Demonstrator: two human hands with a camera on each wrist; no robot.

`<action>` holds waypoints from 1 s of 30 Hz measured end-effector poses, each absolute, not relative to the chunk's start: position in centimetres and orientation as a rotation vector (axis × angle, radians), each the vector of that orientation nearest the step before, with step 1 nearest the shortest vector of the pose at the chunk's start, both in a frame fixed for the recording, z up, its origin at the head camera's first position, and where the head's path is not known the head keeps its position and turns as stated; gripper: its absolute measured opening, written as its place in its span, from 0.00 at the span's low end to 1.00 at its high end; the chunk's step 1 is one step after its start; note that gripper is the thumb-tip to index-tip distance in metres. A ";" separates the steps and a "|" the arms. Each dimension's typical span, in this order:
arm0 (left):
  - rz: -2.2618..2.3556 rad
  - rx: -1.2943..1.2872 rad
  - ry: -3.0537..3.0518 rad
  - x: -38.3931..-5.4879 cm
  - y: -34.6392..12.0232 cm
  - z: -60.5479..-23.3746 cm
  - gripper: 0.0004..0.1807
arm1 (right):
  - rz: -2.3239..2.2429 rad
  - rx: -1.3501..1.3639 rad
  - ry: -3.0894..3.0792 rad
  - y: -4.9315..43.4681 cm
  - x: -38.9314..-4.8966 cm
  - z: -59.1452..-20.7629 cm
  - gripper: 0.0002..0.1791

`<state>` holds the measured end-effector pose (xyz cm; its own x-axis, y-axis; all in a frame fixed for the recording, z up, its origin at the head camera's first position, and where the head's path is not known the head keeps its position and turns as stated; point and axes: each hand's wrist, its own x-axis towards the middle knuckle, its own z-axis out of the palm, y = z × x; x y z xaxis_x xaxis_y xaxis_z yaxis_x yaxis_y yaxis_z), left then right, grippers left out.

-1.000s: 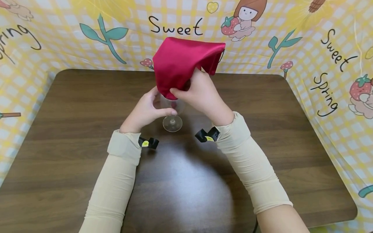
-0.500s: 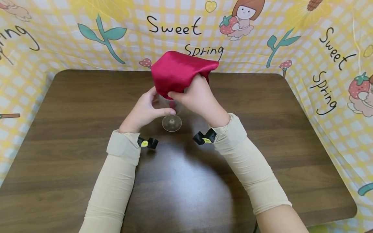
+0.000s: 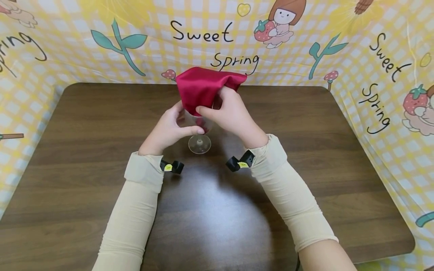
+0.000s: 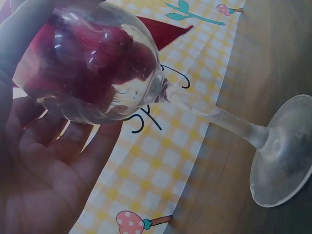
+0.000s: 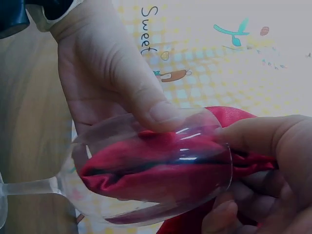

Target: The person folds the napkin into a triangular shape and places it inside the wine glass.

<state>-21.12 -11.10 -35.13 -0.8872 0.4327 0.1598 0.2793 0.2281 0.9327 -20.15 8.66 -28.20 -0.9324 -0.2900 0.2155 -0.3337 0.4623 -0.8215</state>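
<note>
A clear wine glass [image 3: 199, 144] stands on its foot in the middle of the table's far half. My left hand [image 3: 166, 128] grips its bowl, thumb in front and fingers behind. Red satin cloth [image 3: 203, 86] spreads above the rim. Part of it lies bunched down in the bowl, as the left wrist view shows the cloth [image 4: 92, 53] through the glass. With thumb and fingers at the rim, my right hand [image 3: 234, 114] pinches the cloth. In the right wrist view a fold of cloth [image 5: 112, 175] reaches deep into the bowl. Some right fingers are hidden behind the cloth.
The brown wooden table [image 3: 101, 113] carries the glass. A yellow checked printed curtain [image 3: 142, 52] hangs behind it and at both sides. A black camera [image 3: 240, 162] sits on the right wrist and another camera [image 3: 173, 166] on the left, both near the glass's foot.
The cloth's upper part has sunk lower over the glass and looks smaller, with more red inside the bowl. My right hand has shifted slightly; my left hand and the glass stay put.
</note>
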 end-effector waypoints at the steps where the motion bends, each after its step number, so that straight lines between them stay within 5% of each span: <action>1: 1.744 0.685 2.352 -21.1 -11.1 -35.1 0.40 | 1.494 0.565 -2.635 8.7 -20.1 -28.3 0.20; 14: 1.711 0.607 2.310 -19.5 -10.7 -32.5 0.42 | 1.700 0.470 -2.419 9.3 -19.3 -30.2 0.18; 30: 1.679 0.674 2.321 -20.8 -11.2 -34.6 0.42 | 1.796 0.549 -2.281 9.4 -17.1 -28.4 0.12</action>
